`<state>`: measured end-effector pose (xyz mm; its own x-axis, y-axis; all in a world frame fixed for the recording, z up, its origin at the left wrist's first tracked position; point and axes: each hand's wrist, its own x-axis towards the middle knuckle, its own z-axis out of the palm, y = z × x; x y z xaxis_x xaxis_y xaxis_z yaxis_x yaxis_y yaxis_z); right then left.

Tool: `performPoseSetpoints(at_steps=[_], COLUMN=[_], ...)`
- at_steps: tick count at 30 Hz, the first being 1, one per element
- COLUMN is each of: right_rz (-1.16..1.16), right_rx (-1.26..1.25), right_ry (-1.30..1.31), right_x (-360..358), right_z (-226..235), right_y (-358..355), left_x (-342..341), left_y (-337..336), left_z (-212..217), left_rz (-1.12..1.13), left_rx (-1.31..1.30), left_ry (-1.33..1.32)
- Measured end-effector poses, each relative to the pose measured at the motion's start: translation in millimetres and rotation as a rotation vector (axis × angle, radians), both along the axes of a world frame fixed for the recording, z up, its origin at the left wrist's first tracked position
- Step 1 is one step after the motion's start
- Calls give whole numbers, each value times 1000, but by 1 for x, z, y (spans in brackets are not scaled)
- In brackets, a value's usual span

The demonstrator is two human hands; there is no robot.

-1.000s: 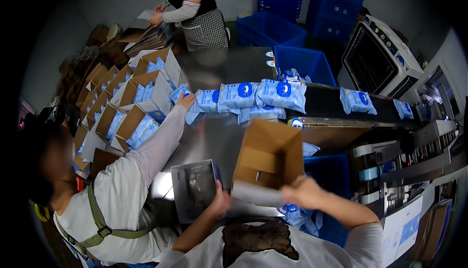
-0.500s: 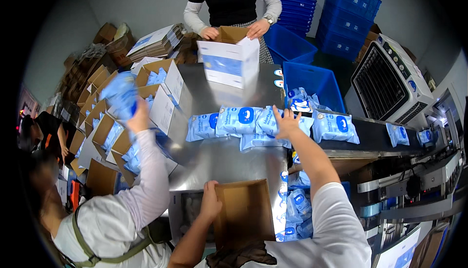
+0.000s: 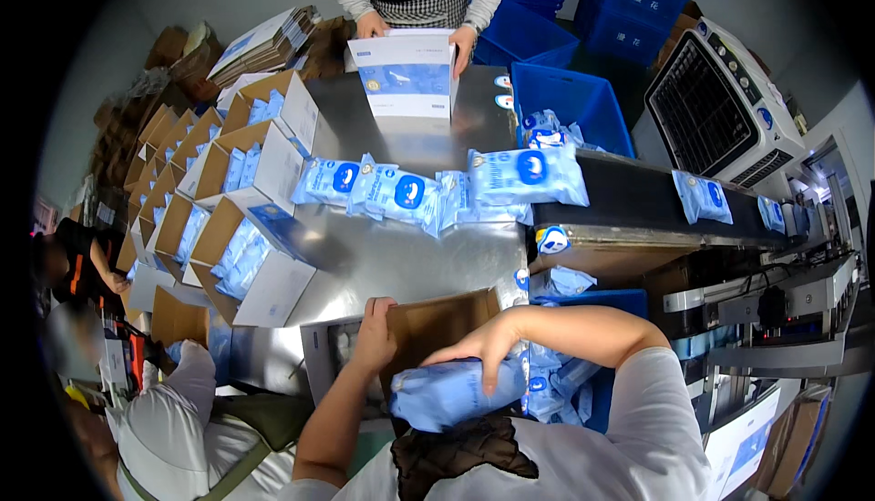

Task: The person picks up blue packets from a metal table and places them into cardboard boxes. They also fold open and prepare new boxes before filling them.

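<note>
One soft blue pack point(image 3: 456, 393) of what look like wet wipes lies under the right hand point(image 3: 488, 351), low in the picture and close against the person's chest, at the near edge of an open cardboard carton point(image 3: 437, 328). The right hand's fingers are spread flat across the top of the pack and curl over its upper edge, pressing it down rather than pinching it. The left hand point(image 3: 374, 332) is closed over the carton's near flap, thumb on one side and fingers on the other, holding the board steady. The pack looks pliant and fairly light: its film wrapper dimples under the fingers and sags at the ends, so it would probably bend if lifted by one corner. The film looks smooth and glossy, likely slippery, so a broad grip across the middle, palm on top and fingers wrapped round the long edge, seems the safest hold. It does not look fragile, though a hard squeeze could strain the seal. More packs of the same kind point(image 3: 428, 196) lie in a row on the steel table point(image 3: 383, 264) beyond, well apart from both hands, and filled cartons point(image 3: 241, 255) stand to the left.
</note>
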<state>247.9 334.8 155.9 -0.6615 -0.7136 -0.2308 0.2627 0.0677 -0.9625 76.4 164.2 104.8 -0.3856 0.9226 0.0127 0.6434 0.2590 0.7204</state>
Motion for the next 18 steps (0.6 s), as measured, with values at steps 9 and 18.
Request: performPoseSetpoints(at_steps=[9,18], right_rz=[-253,-891], right_rx=[-20,1533], right_ry=[13,-18], right_x=[-53,-93], right_z=[7,-29], right_y=[23,195], left_x=[23,125], left_y=[-8,-12], left_z=[36,-10], left_rz=[127,-594], left_rx=[98,-718], left_ry=[516,168])
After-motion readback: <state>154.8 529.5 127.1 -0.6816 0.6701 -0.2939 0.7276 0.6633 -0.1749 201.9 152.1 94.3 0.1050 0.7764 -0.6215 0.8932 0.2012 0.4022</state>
